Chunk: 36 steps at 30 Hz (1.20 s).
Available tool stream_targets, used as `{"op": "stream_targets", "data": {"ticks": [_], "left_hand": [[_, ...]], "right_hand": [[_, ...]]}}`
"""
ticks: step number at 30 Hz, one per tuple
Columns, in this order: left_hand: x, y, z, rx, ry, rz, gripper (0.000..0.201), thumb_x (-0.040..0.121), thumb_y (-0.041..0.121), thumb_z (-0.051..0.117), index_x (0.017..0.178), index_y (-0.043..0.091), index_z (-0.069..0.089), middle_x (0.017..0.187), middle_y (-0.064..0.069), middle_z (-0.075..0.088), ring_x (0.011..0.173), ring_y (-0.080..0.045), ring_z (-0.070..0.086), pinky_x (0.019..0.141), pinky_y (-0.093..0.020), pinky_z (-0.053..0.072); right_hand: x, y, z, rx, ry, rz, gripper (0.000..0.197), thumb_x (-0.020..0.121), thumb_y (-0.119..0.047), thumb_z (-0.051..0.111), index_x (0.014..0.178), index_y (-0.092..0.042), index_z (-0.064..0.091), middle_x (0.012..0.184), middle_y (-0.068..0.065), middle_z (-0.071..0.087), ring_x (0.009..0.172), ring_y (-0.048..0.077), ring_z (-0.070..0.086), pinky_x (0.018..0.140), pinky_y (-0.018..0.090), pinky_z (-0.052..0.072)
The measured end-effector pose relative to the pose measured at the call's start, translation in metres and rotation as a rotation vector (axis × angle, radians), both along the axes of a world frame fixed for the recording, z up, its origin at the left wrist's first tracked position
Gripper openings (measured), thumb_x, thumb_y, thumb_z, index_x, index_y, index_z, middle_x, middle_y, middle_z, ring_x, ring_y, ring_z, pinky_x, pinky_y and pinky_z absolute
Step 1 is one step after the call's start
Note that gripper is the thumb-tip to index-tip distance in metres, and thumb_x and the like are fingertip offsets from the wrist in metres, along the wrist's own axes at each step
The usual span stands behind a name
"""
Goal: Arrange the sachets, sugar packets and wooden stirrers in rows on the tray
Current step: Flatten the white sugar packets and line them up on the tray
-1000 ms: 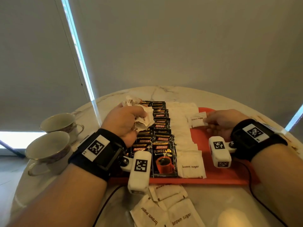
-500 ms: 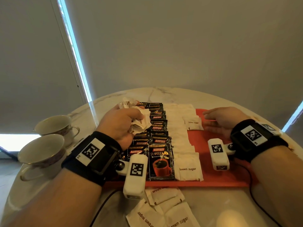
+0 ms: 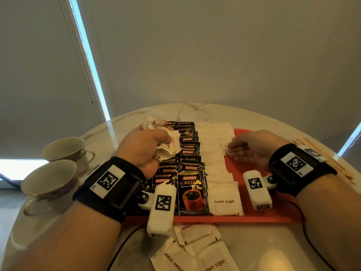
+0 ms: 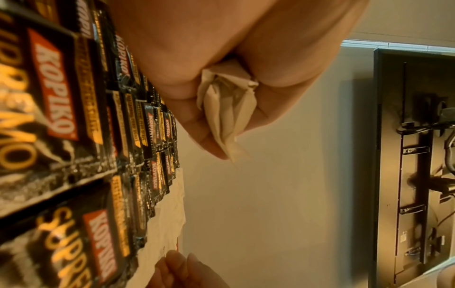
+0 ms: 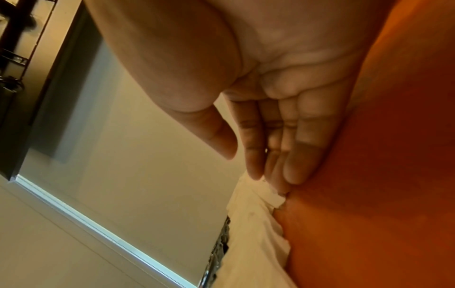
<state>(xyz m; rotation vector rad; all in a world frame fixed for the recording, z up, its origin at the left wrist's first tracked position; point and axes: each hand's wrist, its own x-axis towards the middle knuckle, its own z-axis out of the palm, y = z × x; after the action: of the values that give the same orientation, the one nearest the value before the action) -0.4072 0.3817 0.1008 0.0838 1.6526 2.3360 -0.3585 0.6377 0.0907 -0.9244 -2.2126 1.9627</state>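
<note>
Flat red plastic tray [image 3: 277, 217] on the round marble worktop [image 3: 197, 112], mostly filled on its left half. Two overlapping rows of black foil coffee sachets [image 3: 192, 194] running from the near edge to the far edge, apparently complete. Just right of them, one overlapping row of white paper brown-sugar packets [image 3: 224, 200], likewise running near to far. Right half of the tray bare red, room for further rows.

Left hand [image 3: 144, 148] above the far part of the sachet rows, fingers curled round a crumpled bunch of white sugar packets [image 3: 172, 145]; the left wrist view confirms paper squeezed between thumb and fingers. Right hand [image 3: 252, 148] lying flat on the tray, fingers [image 5: 295, 161] straight and together, tips touching the edge of one white sugar packet [image 3: 225, 147] at the right side of the sugar row, seemingly nudging it into line; nothing gripped.

Off the tray, near edge of the worktop: a loose heap of white brown-sugar packets [image 3: 195, 251], not yet placed. No wooden stirrers clearly in view. Two empty china teacups [image 3: 56, 167] at the left, well apart from the tray.

Judged about halfway: sachets done, sugar under way with the bunch and the heap left, stirrers not begun.
</note>
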Motion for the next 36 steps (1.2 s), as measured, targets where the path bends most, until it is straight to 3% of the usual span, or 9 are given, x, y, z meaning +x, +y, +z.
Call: {"op": "stream_targets", "data": {"ticks": [4, 8, 12, 15, 20, 23, 27, 30, 36], "left_hand": [[-0.002, 0.001, -0.002, -0.005, 0.003, -0.005, 0.041, 0.089, -0.021, 0.054, 0.114, 0.011, 0.064, 0.099, -0.011, 0.075, 0.1, -0.035, 0.073, 0.068, -0.041, 0.06], [-0.004, 0.002, -0.005, -0.003, 0.008, -0.006, 0.042, 0.088, -0.021, 0.054, 0.114, 0.011, 0.063, 0.095, -0.01, 0.076, 0.099, -0.035, 0.074, 0.07, -0.043, 0.061], [-0.006, 0.0, -0.005, 0.001, 0.016, -0.009, 0.042, 0.088, -0.021, 0.054, 0.112, 0.011, 0.064, 0.088, -0.007, 0.078, 0.095, -0.033, 0.074, 0.068, -0.042, 0.062], [-0.006, 0.001, -0.006, -0.001, 0.021, -0.023, 0.042, 0.088, -0.021, 0.054, 0.113, 0.012, 0.064, 0.078, -0.002, 0.078, 0.094, -0.032, 0.073, 0.065, -0.041, 0.061], [-0.003, 0.003, -0.005, -0.002, -0.006, -0.026, 0.042, 0.089, -0.02, 0.055, 0.116, 0.011, 0.066, 0.089, -0.007, 0.078, 0.096, -0.034, 0.074, 0.064, -0.039, 0.062], [-0.003, 0.003, -0.004, 0.025, -0.021, -0.021, 0.041, 0.089, -0.018, 0.053, 0.119, 0.009, 0.063, 0.101, -0.012, 0.073, 0.097, -0.034, 0.072, 0.062, -0.039, 0.062], [0.002, 0.005, -0.002, 0.078, 0.003, -0.042, 0.035, 0.09, -0.018, 0.049, 0.102, 0.01, 0.065, 0.092, -0.007, 0.074, 0.097, -0.033, 0.072, 0.063, -0.039, 0.059], [0.008, 0.008, -0.001, 0.118, 0.063, -0.072, 0.043, 0.088, -0.022, 0.052, 0.114, 0.011, 0.064, 0.09, -0.008, 0.078, 0.088, -0.031, 0.078, 0.064, -0.043, 0.064], [0.02, 0.014, -0.001, 0.186, 0.206, -0.13, 0.044, 0.083, -0.022, 0.063, 0.113, 0.01, 0.06, 0.076, -0.006, 0.074, 0.075, -0.025, 0.076, 0.061, -0.038, 0.061]], "right_hand": [[-0.003, 0.002, -0.003, -0.033, 0.02, 0.015, 0.02, 0.098, -0.008, 0.061, 0.106, 0.008, 0.071, 0.107, 0.024, 0.074, 0.091, 0.03, 0.071, 0.083, 0.037, 0.059], [-0.003, 0.006, -0.003, -0.058, 0.149, -0.083, 0.017, 0.098, -0.009, 0.06, 0.101, 0.005, 0.07, 0.094, 0.017, 0.072, 0.079, 0.024, 0.069, 0.065, 0.029, 0.057], [-0.011, 0.015, -0.005, -0.081, 0.329, -0.286, 0.022, 0.096, -0.019, 0.067, 0.113, -0.006, 0.071, 0.119, 0.011, 0.067, 0.111, 0.026, 0.066, 0.086, 0.032, 0.057], [-0.015, 0.015, -0.009, -0.211, 0.294, -0.177, 0.042, 0.099, -0.032, 0.062, 0.134, -0.009, 0.06, 0.14, 0.01, 0.056, 0.131, 0.026, 0.053, 0.104, 0.038, 0.044], [-0.018, 0.014, -0.011, -0.253, 0.287, -0.121, 0.051, 0.101, -0.036, 0.059, 0.143, -0.008, 0.051, 0.147, 0.015, 0.053, 0.124, 0.026, 0.055, 0.097, 0.037, 0.042], [-0.018, 0.015, -0.007, -0.223, 0.299, -0.166, 0.052, 0.099, -0.037, 0.061, 0.144, -0.011, 0.052, 0.151, 0.012, 0.049, 0.137, 0.027, 0.048, 0.111, 0.04, 0.04], [-0.008, -0.003, 0.007, -0.136, 0.444, -0.098, 0.033, 0.098, -0.025, 0.066, 0.127, -0.011, 0.065, 0.128, 0.003, 0.066, 0.125, 0.019, 0.06, 0.099, 0.033, 0.049], [0.006, -0.035, 0.02, -0.074, 0.498, 0.098, 0.018, 0.096, -0.019, 0.068, 0.108, -0.006, 0.071, 0.106, 0.008, 0.074, 0.099, 0.022, 0.07, 0.087, 0.035, 0.056], [0.027, -0.073, 0.027, 0.07, 0.376, 0.442, 0.044, 0.067, -0.042, 0.085, 0.093, -0.009, 0.071, 0.08, 0.004, 0.072, 0.074, 0.018, 0.066, 0.069, 0.032, 0.056]]}}
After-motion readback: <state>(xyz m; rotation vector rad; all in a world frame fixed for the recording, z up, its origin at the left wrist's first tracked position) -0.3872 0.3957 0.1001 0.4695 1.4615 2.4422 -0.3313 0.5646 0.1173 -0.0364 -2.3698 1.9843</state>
